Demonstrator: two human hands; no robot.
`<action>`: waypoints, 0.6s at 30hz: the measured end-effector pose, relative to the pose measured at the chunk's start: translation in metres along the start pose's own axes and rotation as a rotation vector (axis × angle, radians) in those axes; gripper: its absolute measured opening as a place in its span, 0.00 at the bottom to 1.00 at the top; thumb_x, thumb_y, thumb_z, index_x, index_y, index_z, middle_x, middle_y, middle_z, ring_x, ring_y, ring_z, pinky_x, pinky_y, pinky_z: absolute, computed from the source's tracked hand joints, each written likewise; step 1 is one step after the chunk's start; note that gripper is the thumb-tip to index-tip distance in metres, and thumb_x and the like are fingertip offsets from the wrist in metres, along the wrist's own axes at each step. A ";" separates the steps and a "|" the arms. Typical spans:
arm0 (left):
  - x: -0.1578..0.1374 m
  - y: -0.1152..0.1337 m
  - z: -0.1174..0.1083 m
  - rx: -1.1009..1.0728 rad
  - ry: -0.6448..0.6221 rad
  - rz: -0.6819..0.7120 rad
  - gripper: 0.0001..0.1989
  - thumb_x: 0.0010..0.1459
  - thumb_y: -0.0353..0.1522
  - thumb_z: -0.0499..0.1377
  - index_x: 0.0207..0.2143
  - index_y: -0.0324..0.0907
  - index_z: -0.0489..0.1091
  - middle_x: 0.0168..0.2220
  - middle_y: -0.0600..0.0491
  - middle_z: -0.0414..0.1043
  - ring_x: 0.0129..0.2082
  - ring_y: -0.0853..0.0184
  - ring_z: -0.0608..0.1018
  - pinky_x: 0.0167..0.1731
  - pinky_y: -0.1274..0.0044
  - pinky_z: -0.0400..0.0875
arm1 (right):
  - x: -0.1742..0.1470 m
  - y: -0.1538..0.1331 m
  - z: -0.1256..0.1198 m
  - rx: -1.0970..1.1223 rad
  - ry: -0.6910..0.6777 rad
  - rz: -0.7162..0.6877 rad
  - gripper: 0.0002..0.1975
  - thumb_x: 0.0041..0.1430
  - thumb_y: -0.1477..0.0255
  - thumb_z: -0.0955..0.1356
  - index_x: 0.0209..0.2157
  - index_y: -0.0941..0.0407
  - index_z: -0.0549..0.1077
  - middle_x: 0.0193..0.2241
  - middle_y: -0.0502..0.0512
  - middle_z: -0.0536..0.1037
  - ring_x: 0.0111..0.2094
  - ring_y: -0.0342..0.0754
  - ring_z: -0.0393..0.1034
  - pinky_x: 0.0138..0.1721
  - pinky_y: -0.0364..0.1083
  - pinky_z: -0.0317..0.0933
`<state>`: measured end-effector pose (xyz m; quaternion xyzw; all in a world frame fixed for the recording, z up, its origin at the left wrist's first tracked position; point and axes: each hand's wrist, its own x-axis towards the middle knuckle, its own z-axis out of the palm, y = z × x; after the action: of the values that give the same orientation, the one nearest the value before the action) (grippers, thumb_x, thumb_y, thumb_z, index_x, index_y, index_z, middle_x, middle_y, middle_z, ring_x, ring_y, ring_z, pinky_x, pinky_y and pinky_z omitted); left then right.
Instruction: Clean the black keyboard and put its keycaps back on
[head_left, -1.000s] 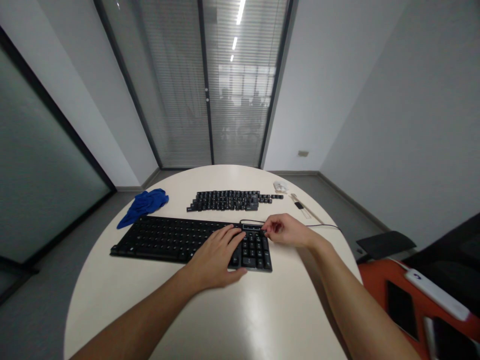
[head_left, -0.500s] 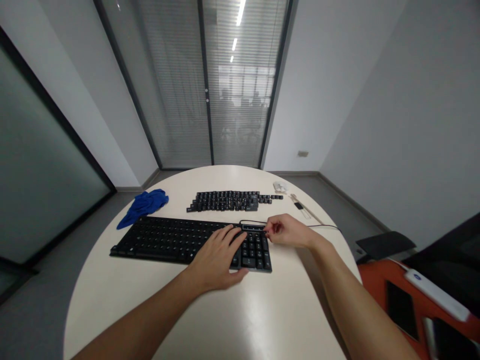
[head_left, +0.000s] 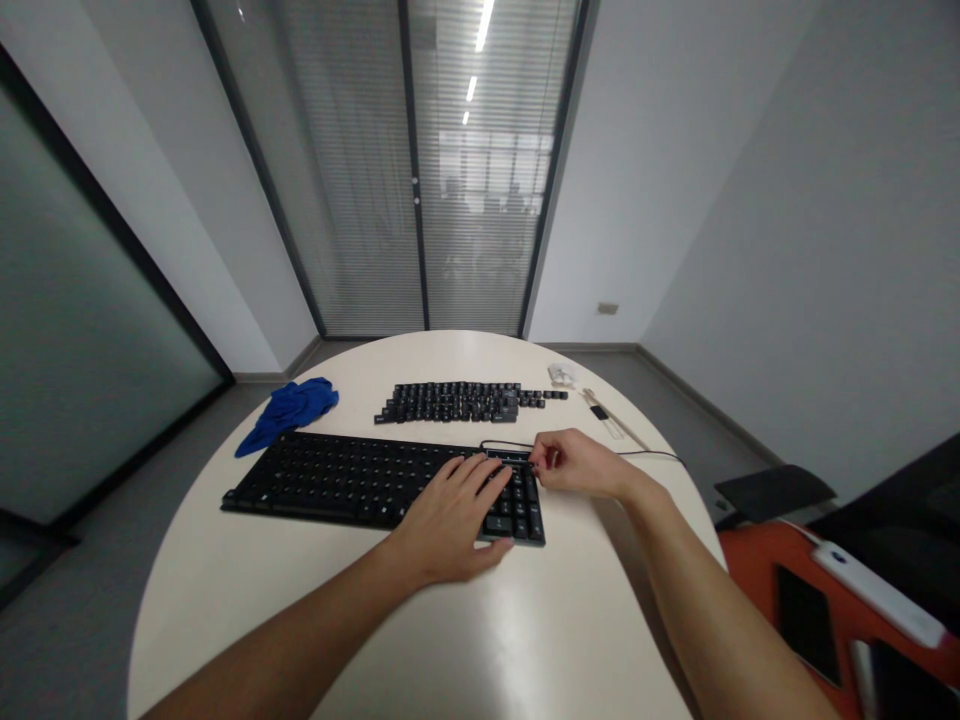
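A black keyboard (head_left: 322, 480) lies across the round table; most of its left and middle part has no keycaps, while the number pad at its right end bears them. My left hand (head_left: 454, 515) rests on the keyboard beside the number pad, fingers spread and thumb at the front edge. At the pad's upper right corner my right hand (head_left: 574, 462) is closed in a pinch. Whatever sits between those fingertips is too small to make out. Behind the keyboard, loose black keycaps (head_left: 450, 402) are laid out in rows.
A blue cloth (head_left: 292, 405) lies at the left on the cream table (head_left: 480, 345). Toward the right are a small clear plastic bag (head_left: 561, 375), a wire puller (head_left: 604, 418) and a thin black cable (head_left: 652, 452). An orange chair seat (head_left: 757, 560) holds a phone (head_left: 806, 620) and power strip (head_left: 877, 592).
My left hand has slid a little to the right, over more of the number pad. My right hand stays pinched at the same corner.
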<state>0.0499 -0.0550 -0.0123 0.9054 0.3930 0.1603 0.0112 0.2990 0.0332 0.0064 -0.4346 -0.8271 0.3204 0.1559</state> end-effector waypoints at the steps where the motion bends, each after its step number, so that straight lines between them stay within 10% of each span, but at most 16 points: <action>1: 0.002 0.001 0.000 -0.002 -0.002 0.008 0.37 0.61 0.46 0.57 0.67 0.38 0.54 0.66 0.42 0.59 0.65 0.51 0.61 0.66 0.59 0.52 | 0.000 0.000 0.000 -0.007 0.003 0.002 0.04 0.50 0.72 0.68 0.29 0.57 0.73 0.25 0.50 0.76 0.27 0.45 0.69 0.29 0.42 0.60; 18: 0.028 0.000 0.001 -0.154 0.042 -0.033 0.35 0.59 0.45 0.61 0.64 0.41 0.58 0.59 0.43 0.63 0.59 0.52 0.65 0.61 0.61 0.61 | 0.001 0.005 0.001 0.001 0.002 0.028 0.04 0.48 0.73 0.68 0.29 0.56 0.72 0.25 0.49 0.77 0.27 0.44 0.69 0.29 0.42 0.60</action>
<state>0.0684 -0.0348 -0.0055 0.8917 0.3945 0.2087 0.0752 0.3007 0.0360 0.0028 -0.4463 -0.8208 0.3223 0.1525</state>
